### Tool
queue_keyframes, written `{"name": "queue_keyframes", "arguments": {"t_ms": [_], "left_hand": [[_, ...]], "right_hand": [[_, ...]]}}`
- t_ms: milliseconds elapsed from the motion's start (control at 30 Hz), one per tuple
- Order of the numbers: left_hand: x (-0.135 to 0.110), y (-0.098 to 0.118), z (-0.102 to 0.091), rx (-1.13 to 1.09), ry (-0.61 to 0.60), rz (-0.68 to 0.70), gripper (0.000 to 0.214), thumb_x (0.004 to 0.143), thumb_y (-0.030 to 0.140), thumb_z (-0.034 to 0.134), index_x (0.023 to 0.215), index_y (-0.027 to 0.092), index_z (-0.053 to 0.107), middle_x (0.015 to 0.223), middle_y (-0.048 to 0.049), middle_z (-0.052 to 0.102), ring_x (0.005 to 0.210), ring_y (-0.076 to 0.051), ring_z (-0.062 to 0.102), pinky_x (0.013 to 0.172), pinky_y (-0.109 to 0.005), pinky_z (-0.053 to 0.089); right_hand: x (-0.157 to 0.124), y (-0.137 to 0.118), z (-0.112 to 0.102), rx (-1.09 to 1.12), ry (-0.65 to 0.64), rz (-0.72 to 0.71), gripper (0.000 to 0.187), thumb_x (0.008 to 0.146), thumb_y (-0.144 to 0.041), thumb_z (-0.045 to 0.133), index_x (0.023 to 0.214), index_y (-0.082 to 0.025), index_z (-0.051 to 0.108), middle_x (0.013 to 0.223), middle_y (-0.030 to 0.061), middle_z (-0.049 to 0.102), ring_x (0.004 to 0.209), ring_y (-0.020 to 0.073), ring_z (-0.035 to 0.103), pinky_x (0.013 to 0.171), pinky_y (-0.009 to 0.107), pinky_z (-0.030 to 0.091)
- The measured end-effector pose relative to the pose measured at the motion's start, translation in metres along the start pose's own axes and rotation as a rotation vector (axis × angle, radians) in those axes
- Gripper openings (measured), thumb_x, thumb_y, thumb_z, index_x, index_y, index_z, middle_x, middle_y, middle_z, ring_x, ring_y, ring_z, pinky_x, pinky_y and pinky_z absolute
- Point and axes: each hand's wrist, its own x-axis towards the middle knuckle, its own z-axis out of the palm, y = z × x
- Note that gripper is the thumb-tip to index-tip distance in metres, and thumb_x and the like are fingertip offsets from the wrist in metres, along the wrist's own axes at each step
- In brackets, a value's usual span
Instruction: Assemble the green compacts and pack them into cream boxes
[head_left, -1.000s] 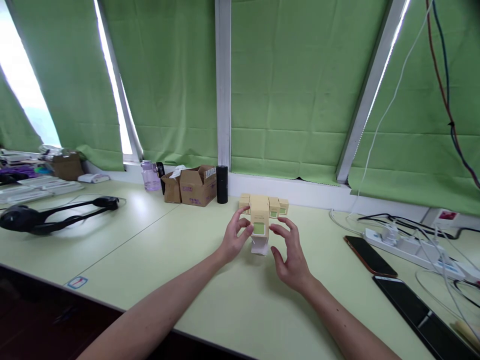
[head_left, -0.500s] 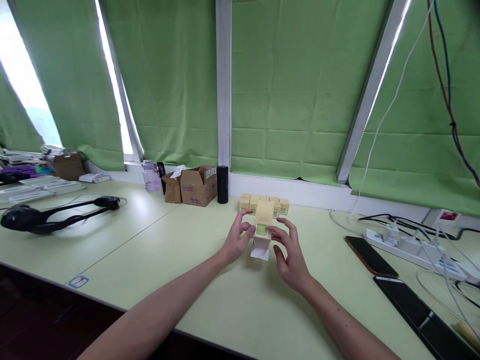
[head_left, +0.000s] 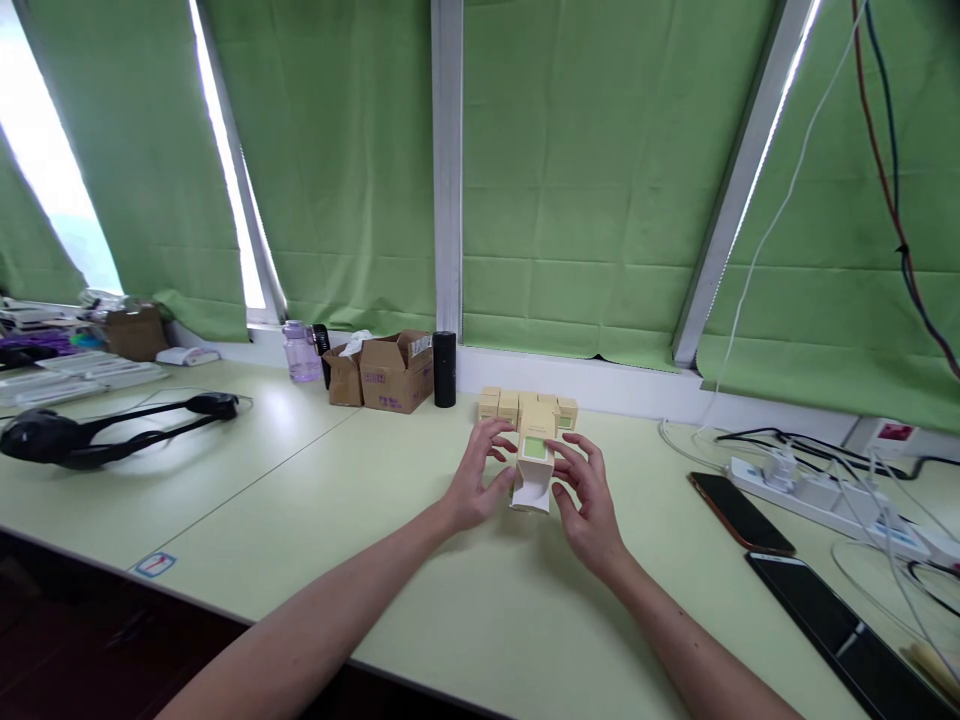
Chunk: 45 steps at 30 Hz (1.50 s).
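Note:
A small tan cardboard box [head_left: 536, 425] with a green square on its face is between my two hands, tilted, its near end open and a white flap [head_left: 531, 492] hanging out. My right hand [head_left: 591, 505] grips its right edge, index fingertip on the face by the green square, the thumb lower down. On the other side, my left hand [head_left: 478, 480] has thumb and fingers spread, close to the left edge; contact is unclear. Behind stand several similar small boxes [head_left: 508, 402], partly hidden by the held one.
A black cylinder [head_left: 445, 370], an opened brown carton [head_left: 397, 375] and a purple bottle [head_left: 301, 352] stand along the back. To the right lie a phone [head_left: 742, 512], a black tablet-like device [head_left: 847, 625] and a power strip [head_left: 825, 505] with cables. A black headset-like device [head_left: 120, 430] lies left.
The box has shifted slightly right and its open end has turned more towards me, showing more white inside. My left thumb has come off its face, and the left fingers have spread.

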Motion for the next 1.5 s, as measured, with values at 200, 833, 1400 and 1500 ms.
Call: {"name": "queue_keyframes", "arguments": {"t_ms": [200,833,1400,1500], "left_hand": [[-0.002,0.003,0.002,-0.003,-0.086,-0.006,0.049,0.094,0.03,0.064,0.141,0.028,0.051,0.152,-0.0162,0.034,0.123,-0.029,0.058,0.094,-0.045,0.057],[-0.001,0.003,0.013,-0.094,0.044,-0.181,0.03,0.093,0.024,0.066,0.123,0.026,0.066,0.128,-0.0098,0.047,0.098,-0.016,0.06,0.087,-0.034,0.058],[-0.002,0.003,0.017,-0.079,0.022,-0.166,0.029,0.094,0.023,0.064,0.123,0.025,0.065,0.119,-0.0074,0.045,0.092,-0.014,0.061,0.085,-0.034,0.058],[-0.002,0.003,0.018,-0.071,0.022,-0.158,0.029,0.095,0.022,0.064,0.124,0.025,0.065,0.117,-0.0069,0.045,0.092,-0.014,0.06,0.086,-0.034,0.058]], "right_hand": [[0.0,0.003,0.0,-0.01,-0.001,0.021,0.042,0.099,-0.027,0.052,0.139,-0.034,0.058,0.148,0.0103,0.037,0.107,0.0217,0.067,0.098,0.048,0.06],[-0.001,-0.002,0.0,0.108,-0.022,0.153,0.037,0.1,-0.041,0.057,0.136,-0.036,0.061,0.147,0.0094,0.037,0.091,0.0161,0.07,0.09,0.041,0.062],[0.001,0.003,0.003,0.159,0.037,0.218,0.033,0.096,-0.044,0.065,0.126,-0.031,0.065,0.143,0.0107,0.042,0.088,0.0176,0.073,0.084,0.04,0.064],[0.0,0.004,0.004,0.137,0.044,0.221,0.031,0.096,-0.043,0.062,0.125,-0.03,0.065,0.144,0.0114,0.042,0.087,0.0176,0.073,0.082,0.04,0.064]]}}
